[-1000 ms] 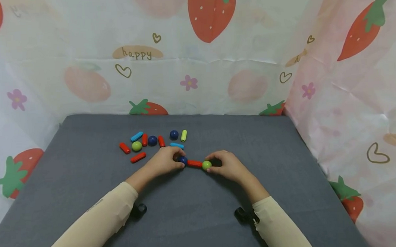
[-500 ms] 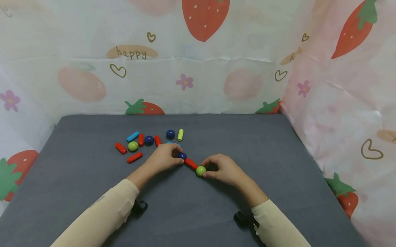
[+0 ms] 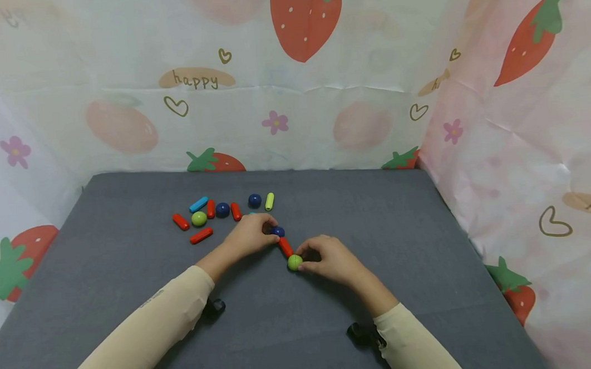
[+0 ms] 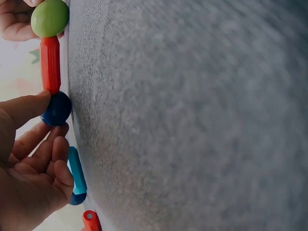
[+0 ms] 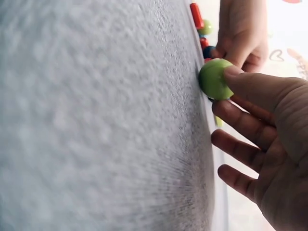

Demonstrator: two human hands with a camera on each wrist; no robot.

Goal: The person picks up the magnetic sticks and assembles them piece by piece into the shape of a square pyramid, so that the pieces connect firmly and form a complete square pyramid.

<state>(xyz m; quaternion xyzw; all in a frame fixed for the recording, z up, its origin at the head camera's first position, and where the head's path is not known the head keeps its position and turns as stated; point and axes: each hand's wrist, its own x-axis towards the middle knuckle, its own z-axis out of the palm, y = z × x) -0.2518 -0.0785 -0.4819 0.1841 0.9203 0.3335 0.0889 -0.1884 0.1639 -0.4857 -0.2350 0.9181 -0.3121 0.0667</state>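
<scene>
A red rod (image 3: pixel 286 247) joins a dark blue ball (image 3: pixel 278 231) at its far end to a green ball (image 3: pixel 294 262) at its near end. My left hand (image 3: pixel 250 234) pinches the blue ball between thumb and fingers, plain in the left wrist view, where the red rod (image 4: pixel 50 65) runs up to the green ball (image 4: pixel 50 18). The green ball is pinched by my right hand (image 3: pixel 332 259); in the right wrist view the thumb lies on the green ball (image 5: pixel 215 79) and the lower fingers spread loosely. The joined piece is close over the grey cloth.
Loose red rods (image 3: pixel 201 235), a blue rod (image 3: pixel 198 204), a green ball (image 3: pixel 199 218), dark blue balls (image 3: pixel 254 200) and a yellow-green rod (image 3: pixel 269 201) lie beyond my left hand. Another blue rod (image 4: pixel 77 171) is partly behind that hand. A strawberry-print curtain (image 3: pixel 312 117) borders the grey table (image 3: pixel 366 203).
My right hand has moved nearer and slightly left with the green ball, so the red rod has swung from nearly sideways to pointing toward me. My left hand keeps its pinch on the blue ball.
</scene>
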